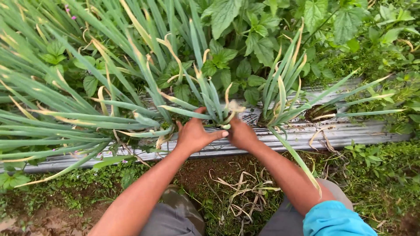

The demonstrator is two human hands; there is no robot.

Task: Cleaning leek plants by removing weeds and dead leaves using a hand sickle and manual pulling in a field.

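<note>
— Crouching over the row, are they? What have the hands got?

— Both are at the base of one green onion clump point(214, 107), where it comes up through the silver plastic mulch sheet point(350, 133). The left hand point(192, 135) has its grip wrapped round the stalks, thumb up against them. The right hand point(240, 133) is pressed in just beside it; whether its grip is clenched, I cannot tell.

— And nearby?

— Another onion clump point(284, 87) to the right, dry trimmings point(240, 188) on the soil below.
</note>
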